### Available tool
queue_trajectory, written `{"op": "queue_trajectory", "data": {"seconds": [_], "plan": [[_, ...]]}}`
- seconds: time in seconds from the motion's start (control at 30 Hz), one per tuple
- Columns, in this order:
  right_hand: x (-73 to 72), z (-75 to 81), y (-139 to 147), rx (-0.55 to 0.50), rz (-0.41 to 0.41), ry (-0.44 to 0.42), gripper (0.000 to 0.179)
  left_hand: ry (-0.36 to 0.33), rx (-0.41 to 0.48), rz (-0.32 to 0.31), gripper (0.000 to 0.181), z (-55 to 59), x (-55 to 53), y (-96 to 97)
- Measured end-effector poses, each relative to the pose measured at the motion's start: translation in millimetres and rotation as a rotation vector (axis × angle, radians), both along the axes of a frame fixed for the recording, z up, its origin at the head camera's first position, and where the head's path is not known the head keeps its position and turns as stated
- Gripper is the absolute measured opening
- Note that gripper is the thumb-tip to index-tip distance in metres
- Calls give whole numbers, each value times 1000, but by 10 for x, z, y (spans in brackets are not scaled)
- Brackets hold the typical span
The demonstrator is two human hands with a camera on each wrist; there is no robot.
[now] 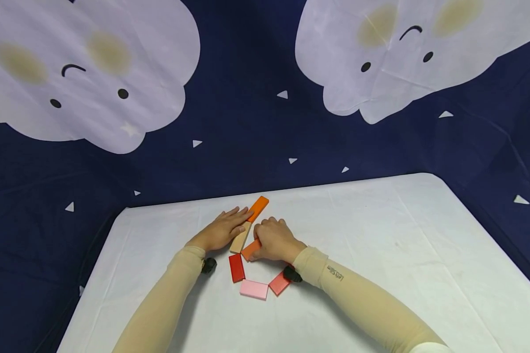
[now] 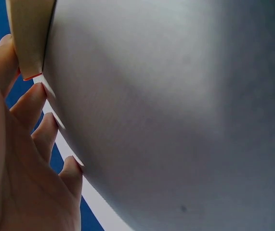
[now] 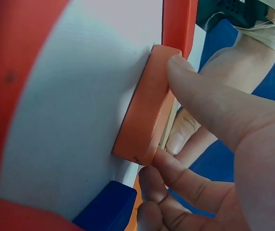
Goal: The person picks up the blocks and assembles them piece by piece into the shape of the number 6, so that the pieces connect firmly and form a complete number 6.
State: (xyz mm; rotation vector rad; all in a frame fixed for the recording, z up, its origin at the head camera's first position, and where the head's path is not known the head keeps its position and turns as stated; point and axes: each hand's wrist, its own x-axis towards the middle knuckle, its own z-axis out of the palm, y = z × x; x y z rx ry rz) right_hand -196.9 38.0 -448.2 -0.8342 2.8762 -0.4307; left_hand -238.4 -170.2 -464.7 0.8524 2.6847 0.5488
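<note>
My right hand pinches an orange block between thumb and fingers. This block lies just right of a plain wooden block, its lower end close to the top of a red block. My left hand rests with fingers stretched out, thumb on the wooden block and fingertips at a brighter orange block. These two blocks run end to end in a slanted line. The right wrist view shows a dark blue block near the right fingers; the right hand hides it in the head view.
A pink block and a coral red block continue the curve below the red one. All lie on a white-covered table. Behind its far edge hangs a dark blue cloth with cloud faces. Each wrist carries a dark camera.
</note>
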Motion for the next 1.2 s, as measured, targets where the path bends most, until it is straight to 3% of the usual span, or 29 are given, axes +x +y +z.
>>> {"op": "queue_trajectory", "data": {"seconds": [0.37,0.53,0.87,1.2], "plan": [[-160,144,398,-201,-24,-78,46,-3,-29,-1,54,-5,-1,12],[-211,130,590,-188,-24,-122,47,-6,-41,6,54,-30,-9,14],[-214,48,786,-117,51,-226,42,-11,-44,21,55,-17,3,25],[-214,-1,769,-121,90,-224,38,-6,-40,16,54,-21,-11,10]]}}
